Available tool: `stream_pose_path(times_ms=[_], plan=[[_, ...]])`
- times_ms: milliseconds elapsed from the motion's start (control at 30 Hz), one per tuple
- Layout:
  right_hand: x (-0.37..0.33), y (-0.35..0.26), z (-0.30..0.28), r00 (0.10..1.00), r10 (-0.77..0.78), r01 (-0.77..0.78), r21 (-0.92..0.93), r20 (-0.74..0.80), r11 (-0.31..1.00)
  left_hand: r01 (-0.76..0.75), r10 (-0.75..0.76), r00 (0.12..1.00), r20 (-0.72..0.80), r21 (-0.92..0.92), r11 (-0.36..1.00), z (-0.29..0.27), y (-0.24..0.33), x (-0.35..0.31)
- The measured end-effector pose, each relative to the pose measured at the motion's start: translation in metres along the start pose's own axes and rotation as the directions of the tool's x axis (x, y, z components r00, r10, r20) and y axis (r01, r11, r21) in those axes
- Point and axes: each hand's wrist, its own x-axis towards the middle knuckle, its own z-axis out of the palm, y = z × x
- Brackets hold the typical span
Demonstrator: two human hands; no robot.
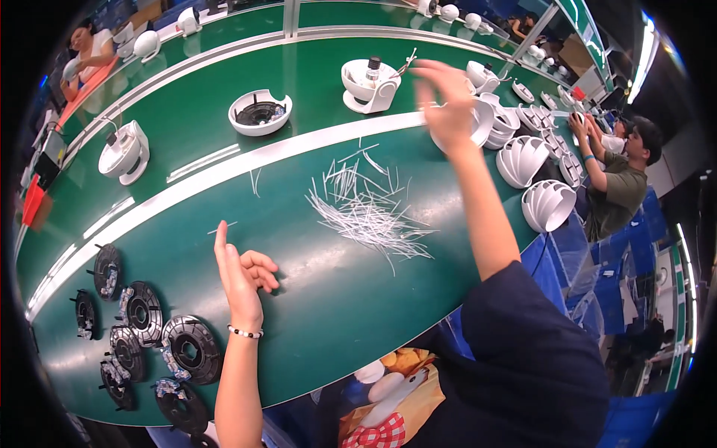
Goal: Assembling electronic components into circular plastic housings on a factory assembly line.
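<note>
My left hand (243,280), with a beaded bracelet on its wrist, hovers over the green worktop, fingers apart and nothing held. A thin white strip (232,223) shows right behind its raised fingertip. Farther off on the right, my right hand (448,108) is stretched out, slightly blurred, with nothing visible in it. Its fingertips are close to the wires (409,61) of a white rounded housing on a stand (366,88); whether they touch cannot be told. Beneath and behind that hand are white curved shells (482,123), partly hidden by it. Between my hands lies a loose pile of thin white strips (366,216).
Black round discs with wiring (192,349) lie at the near left. A white bowl-shaped part (260,113) and another white housing (124,153) stand across the white strip. Nested white shells (549,205) line the right edge. A co-worker (624,172) handles parts at the right.
</note>
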Motion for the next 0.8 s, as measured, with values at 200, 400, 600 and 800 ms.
stream_pose_path(times_ms=[200,400,600,800], plan=[[-0.072,0.121,-0.072,0.903,0.424,-0.347,-0.475,0.063,0.809,-0.108,0.096,0.99,0.105,0.114,0.988,0.009,-0.006,-0.008],[-0.067,0.139,-0.077,0.778,0.62,-0.469,-0.562,0.102,0.682,-0.114,0.105,0.991,0.087,0.111,0.987,0.007,-0.007,-0.004],[-0.029,0.113,-0.102,0.953,0.302,-0.29,-0.231,0.015,0.929,-0.376,0.35,0.926,0.14,0.296,0.878,-0.001,0.01,-0.009],[-0.045,-0.05,-0.089,0.843,0.315,-0.39,0.091,0.437,0.916,-0.372,0.745,0.658,0.112,0.908,0.192,-0.062,0.064,-0.05]])
